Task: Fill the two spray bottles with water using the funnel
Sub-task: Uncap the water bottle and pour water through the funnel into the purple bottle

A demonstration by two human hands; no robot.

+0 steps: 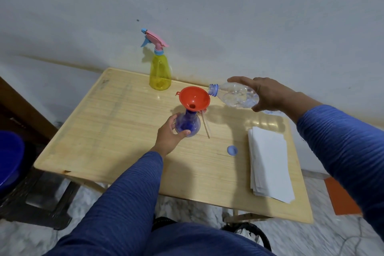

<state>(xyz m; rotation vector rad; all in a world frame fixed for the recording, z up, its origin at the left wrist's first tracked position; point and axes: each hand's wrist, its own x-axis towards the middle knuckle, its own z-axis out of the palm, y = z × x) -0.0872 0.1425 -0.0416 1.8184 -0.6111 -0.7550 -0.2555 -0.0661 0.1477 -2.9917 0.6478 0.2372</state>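
Observation:
A blue spray bottle [190,123] stands without its head near the middle of the wooden table [108,131], and my left hand [169,134] grips its body. An orange funnel [194,98] sits in its neck. My right hand [264,93] holds a clear plastic water bottle [234,94] tipped almost level, its open mouth at the funnel's right rim. A yellow spray bottle [160,72] with a pink and blue trigger head stands at the table's far edge. Behind the blue bottle a thin dip tube [206,127] lies on the table.
A light blue bottle cap [232,150] lies on the table right of my left forearm. A stack of white paper [270,162] covers the right side. A dark blue tub [9,158] sits off the table's left. The wall is close behind the table.

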